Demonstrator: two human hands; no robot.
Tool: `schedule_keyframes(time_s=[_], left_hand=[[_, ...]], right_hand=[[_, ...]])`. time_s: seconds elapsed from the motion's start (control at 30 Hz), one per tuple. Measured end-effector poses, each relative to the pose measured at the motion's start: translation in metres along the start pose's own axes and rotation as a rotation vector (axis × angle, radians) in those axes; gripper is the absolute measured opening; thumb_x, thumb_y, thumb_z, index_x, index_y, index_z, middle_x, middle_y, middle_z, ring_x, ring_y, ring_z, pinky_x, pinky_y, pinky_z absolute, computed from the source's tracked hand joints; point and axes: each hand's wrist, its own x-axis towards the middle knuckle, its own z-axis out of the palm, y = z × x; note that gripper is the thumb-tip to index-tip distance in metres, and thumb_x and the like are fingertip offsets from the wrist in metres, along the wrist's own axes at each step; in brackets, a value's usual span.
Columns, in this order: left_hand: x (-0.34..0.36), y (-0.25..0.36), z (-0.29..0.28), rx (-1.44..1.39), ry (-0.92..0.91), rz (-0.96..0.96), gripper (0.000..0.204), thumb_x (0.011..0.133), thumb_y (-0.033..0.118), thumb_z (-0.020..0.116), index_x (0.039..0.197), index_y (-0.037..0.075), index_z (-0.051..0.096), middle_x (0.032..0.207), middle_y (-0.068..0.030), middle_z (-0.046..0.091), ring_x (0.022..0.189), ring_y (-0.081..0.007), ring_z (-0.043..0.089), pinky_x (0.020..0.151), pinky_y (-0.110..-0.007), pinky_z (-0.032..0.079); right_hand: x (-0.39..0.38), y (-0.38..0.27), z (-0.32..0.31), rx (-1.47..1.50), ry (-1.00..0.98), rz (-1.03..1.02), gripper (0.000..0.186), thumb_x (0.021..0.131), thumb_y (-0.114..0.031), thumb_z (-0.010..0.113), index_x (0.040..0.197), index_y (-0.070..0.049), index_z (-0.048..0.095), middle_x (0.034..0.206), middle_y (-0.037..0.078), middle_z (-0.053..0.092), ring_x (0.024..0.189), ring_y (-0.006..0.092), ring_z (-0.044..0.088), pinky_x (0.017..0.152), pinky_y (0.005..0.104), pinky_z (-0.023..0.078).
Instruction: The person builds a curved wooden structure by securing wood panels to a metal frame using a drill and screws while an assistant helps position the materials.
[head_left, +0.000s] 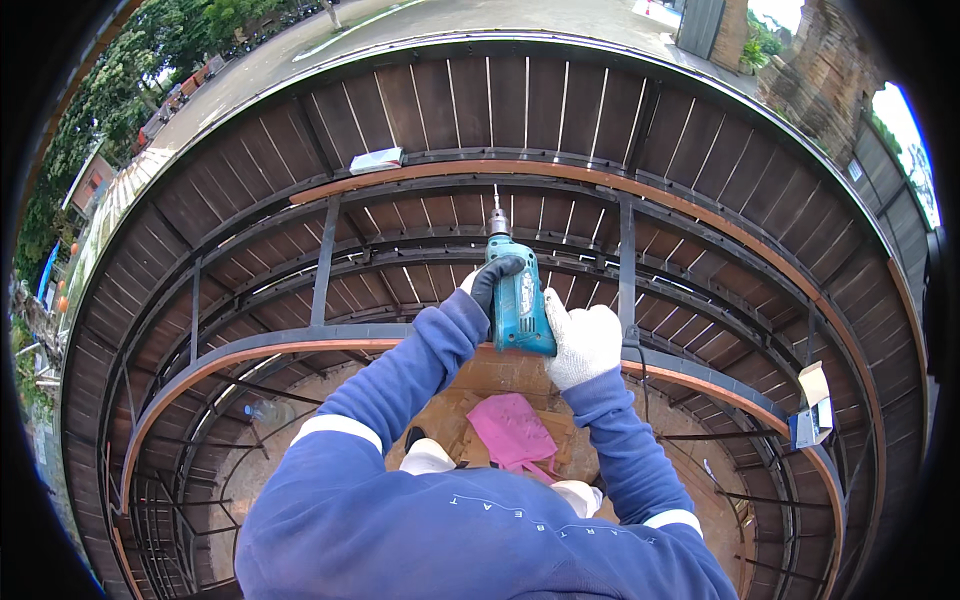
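1. Teal drill (518,310): btwn both hands, under L fingers & beside R thumb. Chuck (498,222) & thin bit (496,197) stick out ahead of L fingers, pointing away from the person.
2. L hand (490,280): dark-fronted glove, wrapped over the drill's front housing.
3. R hand (587,342): white knit glove, grasping the drill's rear R side, thumb along the housing. Other fingers hidden; can't tell if any press the trigger.
4. Handling (my est.): fairly heavy, wt. mostly toward the motor end by R fingers; casing hard & stiff, maybe slick under knit. Bit prob. the fragile part, could snap if bent sideways.
5. Hold: best w/ 1 hand round the handle, the 2nd steadying the housing; fingers behind the chuck, off the vents.
6. Nearby: orange-brown strip (560,170) just past the bit, contact unclear; cord (645,385) below & R of R fingers; white box (377,160) ahead & L of L fingers; open box (815,412) well R of R fingers; pink bag (512,432) below both hands.
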Motion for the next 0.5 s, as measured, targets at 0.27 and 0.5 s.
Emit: schedule_keyframes(time_s=[0.27, 0.5], left_hand=[[0.1, 0.096, -0.09, -0.002, -0.062, -0.056, 0.051, 0.091, 0.031, 0.075, 0.129, 0.001, 0.06, 0.109, -0.0222, 0.073, 0.095, -0.0373, 0.075, 0.09, -0.055, 0.063], [0.129, 0.087, -0.127, -0.137, -0.085, -0.051, 0.047, 0.09, 0.025, 0.076, 0.128, 0.002, 0.061, 0.107, -0.0192, 0.074, 0.091, -0.0351, 0.076, 0.087, -0.052, 0.065]], right_hand=[[0.117, -0.033, 0.1, -0.162, -0.157, 0.106, 0.072, 0.072, -0.03, 0.08, 0.139, -0.012, 0.063, 0.084, 0.011, 0.071, 0.08, 0.0321, 0.069, 0.078, 0.0467, 0.049], [0.133, -0.03, 0.124, -0.161, -0.21, 0.115, 0.073, 0.069, -0.03, 0.083, 0.137, -0.011, 0.065, 0.084, 0.011, 0.069, 0.079, 0.0317, 0.066, 0.078, 0.0464, 0.048]])
